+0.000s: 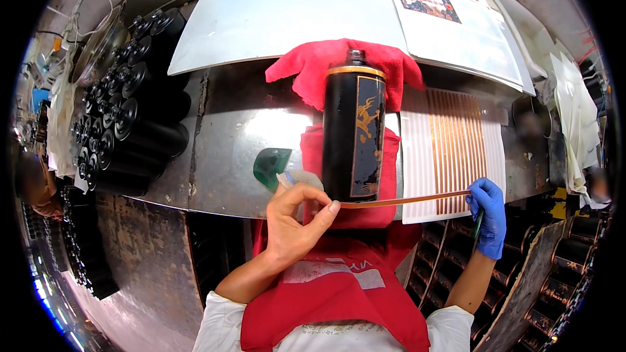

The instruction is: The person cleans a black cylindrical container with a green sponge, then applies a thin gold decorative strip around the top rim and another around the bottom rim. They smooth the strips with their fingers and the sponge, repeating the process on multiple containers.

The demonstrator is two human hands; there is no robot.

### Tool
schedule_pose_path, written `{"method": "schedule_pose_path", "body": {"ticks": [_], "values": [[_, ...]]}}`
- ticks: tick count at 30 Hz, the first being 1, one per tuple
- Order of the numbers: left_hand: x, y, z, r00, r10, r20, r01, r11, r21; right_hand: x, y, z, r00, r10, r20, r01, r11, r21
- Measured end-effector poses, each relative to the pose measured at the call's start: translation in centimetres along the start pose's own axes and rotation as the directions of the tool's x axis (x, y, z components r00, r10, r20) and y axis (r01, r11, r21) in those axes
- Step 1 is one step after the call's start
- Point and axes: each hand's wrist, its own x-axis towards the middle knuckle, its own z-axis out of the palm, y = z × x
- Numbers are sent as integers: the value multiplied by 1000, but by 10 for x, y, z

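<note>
Gold strip (404,200), thin and floppy (likely sticky, easily creased), stretched taut across black bottle (354,132) lying on table (228,150); pinched at both ends by left hand (293,218) and gloved right hand (488,212). Best gripped at the tips.

A workshop: worn metal bench (222,156), stacked black bottles (130,117), sheet of gold strips (456,150).

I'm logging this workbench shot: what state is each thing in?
Black bottle: lying on its side on a red cloth, capped.
Gold strip: pulled taut between both hands, one end at the bottle's base.
Left hand: bare, pinching the strip.
Right hand: blue-gloved, gripping the strip's other end.
Strip sheet: flat, partly used.
</note>
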Motion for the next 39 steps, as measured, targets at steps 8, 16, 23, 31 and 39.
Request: {"method": "schedule_pose_path", "body": {"ticks": [8, 16, 23, 31, 39], "values": [[3, -3, 0, 986, -161, -48, 134, 927, -351, 6, 10, -3, 1000, 0, 16, -1, 1000, 8], [2, -17, 2, 999, -35, 6, 35, 989, -143, 9, 16, -1, 1000, -10, 18, 10, 1000, -10], [11, -15, -6, 983, -111, 144, 158, 912, -379, 9, 13, -1, 999, 6, 51, -4, 999, -48], [7, 20, 28, 796, 535, 282, -587, 574, 571, 11, 9, 5, 998, -19, 56, 24, 995, -97], [12, -31, 5, 969, 77, 237, -185, 857, 481, -2, 1, 39, 993, 9, 122, -5, 999, -38]]}}
